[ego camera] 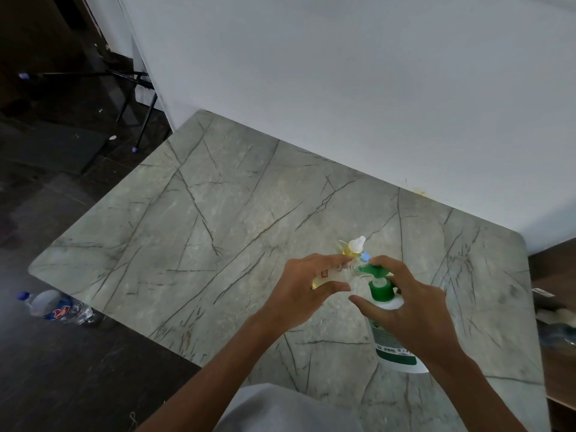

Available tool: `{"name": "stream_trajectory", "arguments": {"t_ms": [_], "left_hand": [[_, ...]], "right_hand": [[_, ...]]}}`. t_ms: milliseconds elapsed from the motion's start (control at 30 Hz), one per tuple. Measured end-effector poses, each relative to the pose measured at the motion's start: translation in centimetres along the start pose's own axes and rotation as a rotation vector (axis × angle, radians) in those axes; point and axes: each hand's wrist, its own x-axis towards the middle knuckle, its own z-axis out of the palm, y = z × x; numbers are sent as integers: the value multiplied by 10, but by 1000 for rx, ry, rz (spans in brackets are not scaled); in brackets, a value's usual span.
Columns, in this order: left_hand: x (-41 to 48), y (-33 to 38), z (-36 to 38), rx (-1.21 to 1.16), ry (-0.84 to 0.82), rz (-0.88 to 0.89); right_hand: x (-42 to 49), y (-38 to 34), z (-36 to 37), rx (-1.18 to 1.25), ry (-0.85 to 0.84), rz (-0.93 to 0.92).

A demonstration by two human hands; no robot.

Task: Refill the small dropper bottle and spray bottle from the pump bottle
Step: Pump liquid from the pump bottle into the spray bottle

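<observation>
Midway, I judged: left grip (299,291) curled round a clear bottle (327,275) held at the pump bottle (389,353) spout, right grip (408,313) curled over its pump; the dropper bottle (355,246) stood just behind, holding yellow liquid.

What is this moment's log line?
left hand: holds small bottle at nozzle | right hand: curled over pump bottle head | dropper bottle: upright behind

It was a plain indoor room, perhaps a home. A marble-patterned table (218,213) met a bare white wall (343,88) beyond the fingers (327,260). Far left of them lay a dark floor (62,369), a water bottle (59,308) and tripod legs (140,98).
</observation>
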Motion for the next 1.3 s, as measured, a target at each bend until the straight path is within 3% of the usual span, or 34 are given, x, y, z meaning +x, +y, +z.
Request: {"name": "stream_trajectory", "arguments": {"t_ms": [500, 767, 1300], "left_hand": [[-2, 3, 1, -35, 2, 11], [-1, 2, -1, -41, 19, 1], [-4, 3, 1, -7, 5, 20]], "right_hand": [[-4, -7, 1, 25, 96, -14], [-1, 0, 0, -13, 17, -3], [-2, -4, 0, -29, 56, -27]]}}
